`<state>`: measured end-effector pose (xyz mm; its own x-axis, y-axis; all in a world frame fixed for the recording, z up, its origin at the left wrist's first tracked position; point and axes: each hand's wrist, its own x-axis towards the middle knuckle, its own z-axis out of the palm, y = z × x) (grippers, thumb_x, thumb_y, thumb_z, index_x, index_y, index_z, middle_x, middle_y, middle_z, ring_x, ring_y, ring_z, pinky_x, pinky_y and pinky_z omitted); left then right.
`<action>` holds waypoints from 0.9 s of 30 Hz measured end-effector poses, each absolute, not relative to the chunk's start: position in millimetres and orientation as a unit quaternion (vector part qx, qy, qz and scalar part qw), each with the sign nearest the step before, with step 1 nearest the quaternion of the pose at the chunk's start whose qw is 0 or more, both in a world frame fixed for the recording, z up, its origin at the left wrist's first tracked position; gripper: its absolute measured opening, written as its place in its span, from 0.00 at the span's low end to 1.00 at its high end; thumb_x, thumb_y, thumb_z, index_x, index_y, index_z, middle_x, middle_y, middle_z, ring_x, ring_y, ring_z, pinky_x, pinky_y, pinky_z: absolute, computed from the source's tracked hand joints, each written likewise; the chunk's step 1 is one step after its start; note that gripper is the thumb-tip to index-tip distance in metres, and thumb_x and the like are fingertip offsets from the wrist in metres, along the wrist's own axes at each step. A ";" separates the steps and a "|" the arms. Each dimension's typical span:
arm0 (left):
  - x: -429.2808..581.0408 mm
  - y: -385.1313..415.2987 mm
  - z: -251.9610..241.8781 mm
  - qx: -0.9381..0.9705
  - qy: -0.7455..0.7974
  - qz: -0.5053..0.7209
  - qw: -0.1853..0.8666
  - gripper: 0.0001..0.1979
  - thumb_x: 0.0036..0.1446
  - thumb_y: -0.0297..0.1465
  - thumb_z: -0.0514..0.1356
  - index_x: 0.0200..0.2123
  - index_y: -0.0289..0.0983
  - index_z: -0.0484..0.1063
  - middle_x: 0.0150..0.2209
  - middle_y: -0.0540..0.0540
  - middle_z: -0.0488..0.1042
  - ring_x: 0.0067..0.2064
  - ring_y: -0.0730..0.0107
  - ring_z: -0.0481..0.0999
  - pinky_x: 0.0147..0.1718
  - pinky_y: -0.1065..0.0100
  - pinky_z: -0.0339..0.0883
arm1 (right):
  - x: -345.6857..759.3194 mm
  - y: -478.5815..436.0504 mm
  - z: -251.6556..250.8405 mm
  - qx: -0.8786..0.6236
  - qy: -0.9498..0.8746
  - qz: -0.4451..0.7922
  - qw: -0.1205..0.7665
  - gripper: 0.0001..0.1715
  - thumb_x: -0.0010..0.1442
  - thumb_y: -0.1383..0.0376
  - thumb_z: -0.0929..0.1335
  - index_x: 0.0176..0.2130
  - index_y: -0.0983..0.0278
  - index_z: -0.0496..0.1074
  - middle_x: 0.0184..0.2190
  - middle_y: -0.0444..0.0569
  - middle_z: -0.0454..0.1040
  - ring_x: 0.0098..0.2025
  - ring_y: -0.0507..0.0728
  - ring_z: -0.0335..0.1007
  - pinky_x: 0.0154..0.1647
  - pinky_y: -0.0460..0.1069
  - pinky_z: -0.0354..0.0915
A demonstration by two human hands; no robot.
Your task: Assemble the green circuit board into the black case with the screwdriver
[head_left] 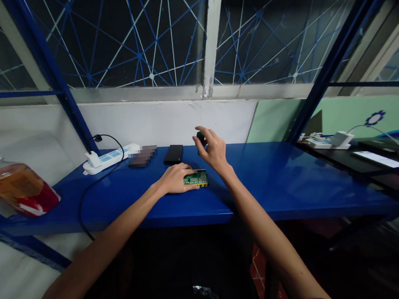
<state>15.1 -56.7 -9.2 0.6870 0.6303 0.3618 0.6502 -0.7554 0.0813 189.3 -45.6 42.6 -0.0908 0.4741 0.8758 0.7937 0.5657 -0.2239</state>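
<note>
**Blue bench, green board, one small part held in the air**

Blue sheet-metal bench (274, 180) ran under a white wall and a window criss-crossed with blue and white lines. On it my left hand (177, 178) lay palm down, with the fingers close together and pressed on the left end of a green circuit board (197, 179). The board sat flat near the bench's front edge. My right hand (212, 149) was raised just behind the board, thumb and fingertips pinching a small dark green part (200, 136); what it was, I could not tell. By my reckoning the work was under way but unfinished: the board was pinned, the part was lifted clear of it, and nothing was joined that I could see. Behind lay a black box (173, 154) and a white power strip (112, 156). A bottle of orange liquid (14, 185) stood far to the left.
</note>
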 end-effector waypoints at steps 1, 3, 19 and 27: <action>15.4 -57.2 -8.6 -0.918 -0.350 -0.186 0.027 0.29 0.53 0.52 0.61 0.51 0.38 0.75 0.50 0.40 0.75 0.50 0.54 0.74 0.49 0.57 0.69 | 189.1 -46.1 42.6 -0.442 -0.720 -0.163 0.509 0.21 0.66 0.54 0.61 0.50 0.62 0.71 0.39 0.51 0.73 0.31 0.52 0.67 0.31 0.49 0.61; 15.8 -58.0 -7.7 -0.917 -0.354 -0.183 0.024 0.29 0.52 0.52 0.62 0.51 0.39 0.75 0.50 0.39 0.75 0.50 0.54 0.75 0.49 0.56 0.69 | 188.6 -47.1 42.8 -0.446 -0.719 -0.171 0.505 0.21 0.65 0.52 0.62 0.47 0.62 0.73 0.38 0.51 0.72 0.31 0.52 0.67 0.31 0.48 0.61; 14.5 -56.2 -9.3 -0.919 -0.346 -0.186 0.026 0.30 0.53 0.53 0.61 0.51 0.39 0.75 0.50 0.39 0.74 0.50 0.54 0.74 0.48 0.57 0.69 | 189.9 -51.6 47.0 -0.462 -0.735 -0.133 0.478 0.21 0.68 0.57 0.58 0.53 0.62 0.69 0.43 0.52 0.75 0.35 0.54 0.70 0.35 0.49 0.62; 15.2 -57.2 -8.0 -0.920 -0.347 -0.179 0.030 0.30 0.53 0.52 0.61 0.51 0.38 0.74 0.50 0.39 0.75 0.49 0.54 0.74 0.48 0.57 0.69 | 194.4 -45.5 44.9 -0.470 -0.734 -0.151 0.466 0.21 0.66 0.55 0.61 0.53 0.62 0.70 0.39 0.50 0.76 0.31 0.53 0.69 0.33 0.48 0.60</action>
<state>15.2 -57.2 -8.0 0.6951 0.6278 0.3504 0.6489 -0.7576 0.0700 194.4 -45.5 44.9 -0.1246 0.5498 0.8260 0.8312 0.5124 -0.2157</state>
